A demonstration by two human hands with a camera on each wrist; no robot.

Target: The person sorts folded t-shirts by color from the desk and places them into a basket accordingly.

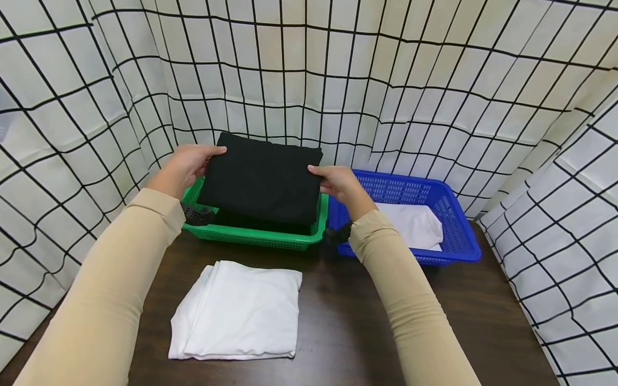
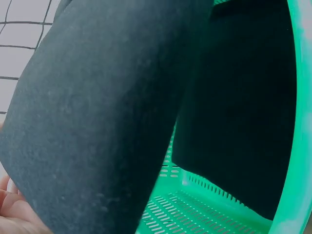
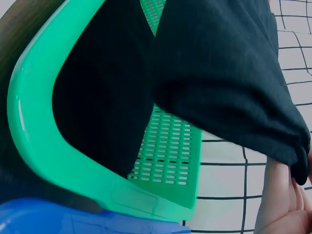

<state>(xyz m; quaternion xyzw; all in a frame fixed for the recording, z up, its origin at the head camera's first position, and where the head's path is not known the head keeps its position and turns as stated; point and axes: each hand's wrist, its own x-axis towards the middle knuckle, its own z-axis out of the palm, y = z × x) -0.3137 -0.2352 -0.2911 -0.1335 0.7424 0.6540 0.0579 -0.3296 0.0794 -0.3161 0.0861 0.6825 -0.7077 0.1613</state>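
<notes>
Pinching a folded black cloth (image 1: 263, 179) by opposite edges, with the left hand (image 1: 190, 163) at centre-left of the frame and the right hand (image 1: 340, 184) near the middle, probably to keep the folds together and the panel from sagging. Held tilted over the green perforated basket (image 1: 251, 236), above more black cloth (image 2: 239, 112) lying inside. With a folded white cloth (image 1: 246, 313) flat on the brown table (image 1: 338, 332) at lower left, likely set apart to stay neat.
</notes>
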